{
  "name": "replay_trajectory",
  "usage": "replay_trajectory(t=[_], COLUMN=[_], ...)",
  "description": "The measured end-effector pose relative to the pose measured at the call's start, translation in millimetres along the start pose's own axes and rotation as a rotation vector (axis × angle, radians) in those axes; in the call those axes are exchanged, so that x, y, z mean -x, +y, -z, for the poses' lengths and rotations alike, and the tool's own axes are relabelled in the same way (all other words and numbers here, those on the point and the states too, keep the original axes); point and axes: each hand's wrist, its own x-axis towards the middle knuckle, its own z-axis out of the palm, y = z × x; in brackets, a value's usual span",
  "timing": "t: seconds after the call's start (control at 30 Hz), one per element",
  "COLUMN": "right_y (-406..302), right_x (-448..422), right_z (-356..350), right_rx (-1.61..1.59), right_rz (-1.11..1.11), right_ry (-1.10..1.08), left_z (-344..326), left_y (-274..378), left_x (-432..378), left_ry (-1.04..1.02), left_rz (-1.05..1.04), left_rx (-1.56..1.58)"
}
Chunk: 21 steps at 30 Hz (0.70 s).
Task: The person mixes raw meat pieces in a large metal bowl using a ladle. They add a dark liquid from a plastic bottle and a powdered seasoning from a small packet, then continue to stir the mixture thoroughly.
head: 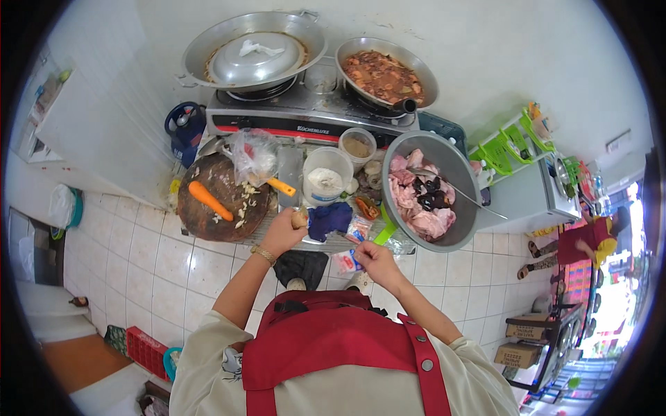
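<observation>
My left hand (283, 231) holds a small tan piece, too small to name surely, between thumb and fingers. My right hand (380, 262) pinches a small printed packet (345, 261) at the counter's front edge. Between the hands lie a dark blue cloth (329, 221) and another packet (359, 229). To the right, a grey basin (471, 216) contains raw meat pieces (408, 179) topped with dark sauce (433, 193); a metal spoon (476, 201) leans in it. Left of my hands, a round wooden chopping board (203, 226) bears a peeled carrot (210, 201) and chopped garlic-like bits (244, 205).
A two-burner gas stove (312, 112) carries a lidded wok (312, 39) and a pan of stew (382, 75). Before it stand a tub of white powder (325, 179), a smaller tub (358, 145) and a plastic bag (255, 156). A person (585, 242) is far right.
</observation>
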Motion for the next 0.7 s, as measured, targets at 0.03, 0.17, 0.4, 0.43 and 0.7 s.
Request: replay_trajectory(t=[0.03, 0.17, 0.4, 0.43, 0.7], right_y=[-1.8, -3.3, 2.3, 6.2, -0.2], right_x=[2.9, 12.2, 35.1, 36.2, 34.0], right_z=[-0.3, -0.8, 2.7, 2.8, -7.5], right_rx=[0.059, -0.010, 0.656, 0.655, 0.646], right_rz=[0.004, 0.059, 0.413, 0.416, 0.423], right_ry=[0.008, 0.023, 0.226, 0.210, 0.113], left_z=[-6.7, -24.3, -29.3, -27.2, -69.7], left_y=[-2.5, 12.1, 48.5, 62.1, 51.1], left_x=[-7.6, -22.4, 5.1, 17.4, 76.1], left_ry=[0.042, 0.082, 0.282, 0.320, -0.375], left_rz=[-0.042, -0.053, -0.314, -0.430, -0.172], left_rx=[-0.088, -0.321, -0.428, -0.426, 0.455])
